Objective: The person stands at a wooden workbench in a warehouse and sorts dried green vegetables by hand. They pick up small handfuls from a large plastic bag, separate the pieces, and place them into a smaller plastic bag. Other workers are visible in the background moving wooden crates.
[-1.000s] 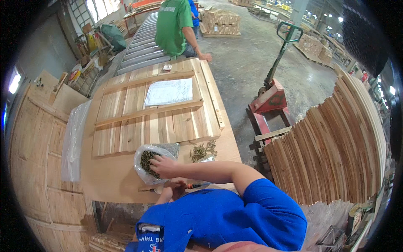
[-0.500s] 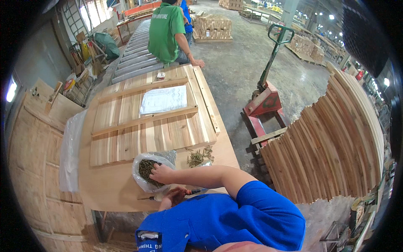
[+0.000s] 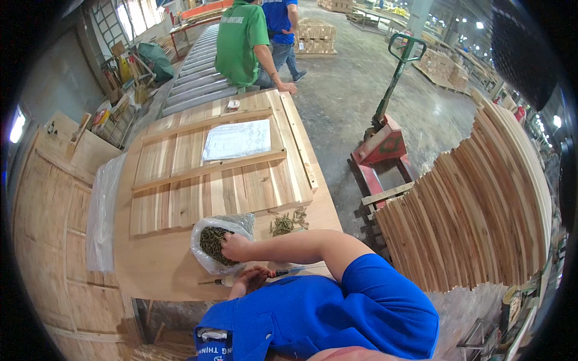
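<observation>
My right hand (image 3: 236, 247) reaches into a clear plastic bag (image 3: 201, 259) of brass-coloured screws (image 3: 212, 240). Its fingers are curled on the screws, and the fingertips are partly hidden. Close by, at the table's near edge, my left hand (image 3: 251, 278) is wrapped round a slim screwdriver (image 3: 226, 281). That tool's thin bit points left, and a black and orange part shows to the right of the hand. A loose pile of the same screws (image 3: 288, 222) lies on the table right of the bag.
A slatted wooden panel (image 3: 223, 191) with a paper sheet (image 3: 238, 140) lies on the table (image 3: 153, 265). Beyond, a person in green (image 3: 242, 48) sits by a roller conveyor (image 3: 195, 75); another in blue (image 3: 280, 24) stands behind. Right are a pallet jack (image 3: 383, 141) and stacked boards (image 3: 463, 210).
My right hand stays in the bag and has shifted slightly right. Behind the seated person, the person in blue has come further into sight on the right. The left hand keeps its place.
</observation>
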`<state>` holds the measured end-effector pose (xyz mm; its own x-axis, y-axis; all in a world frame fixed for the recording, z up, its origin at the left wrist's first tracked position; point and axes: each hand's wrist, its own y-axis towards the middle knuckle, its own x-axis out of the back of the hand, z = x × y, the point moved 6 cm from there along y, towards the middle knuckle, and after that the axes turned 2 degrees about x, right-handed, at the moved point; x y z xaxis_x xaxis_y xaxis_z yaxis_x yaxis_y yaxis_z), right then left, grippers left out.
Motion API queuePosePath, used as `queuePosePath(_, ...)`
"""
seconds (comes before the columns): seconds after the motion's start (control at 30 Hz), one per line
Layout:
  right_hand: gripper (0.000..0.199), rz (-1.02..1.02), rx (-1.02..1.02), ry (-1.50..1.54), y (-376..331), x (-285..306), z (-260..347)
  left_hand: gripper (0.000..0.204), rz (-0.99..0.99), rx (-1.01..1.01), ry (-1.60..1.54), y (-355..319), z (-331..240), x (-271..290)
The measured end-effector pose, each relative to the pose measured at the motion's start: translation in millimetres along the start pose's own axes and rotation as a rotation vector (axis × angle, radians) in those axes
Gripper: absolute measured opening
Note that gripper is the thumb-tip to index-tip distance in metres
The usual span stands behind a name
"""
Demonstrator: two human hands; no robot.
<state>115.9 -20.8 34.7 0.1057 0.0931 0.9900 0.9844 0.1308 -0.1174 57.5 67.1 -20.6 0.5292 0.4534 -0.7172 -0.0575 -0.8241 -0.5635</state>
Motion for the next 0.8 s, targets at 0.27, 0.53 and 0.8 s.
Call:
queuePosePath(0.27, 0.017, 0.039, 0.004, 0.020, -5, -12, -1, 0.022, 0.143, -0.049, 0.051, -5, -3, -32)
queuePosePath(0.53, 0.017, -0.113, 0.049, 0.031, -9, 1, 2, 0.021, 0.058, 0.008, 0.050, -3, 3, -13)
queuePosePath(0.8, 0.015, -0.005, 0.033, 0.154, -17, 8, -9, 0.024, -0.076, 0.047, -0.055, 20, 10, 16)
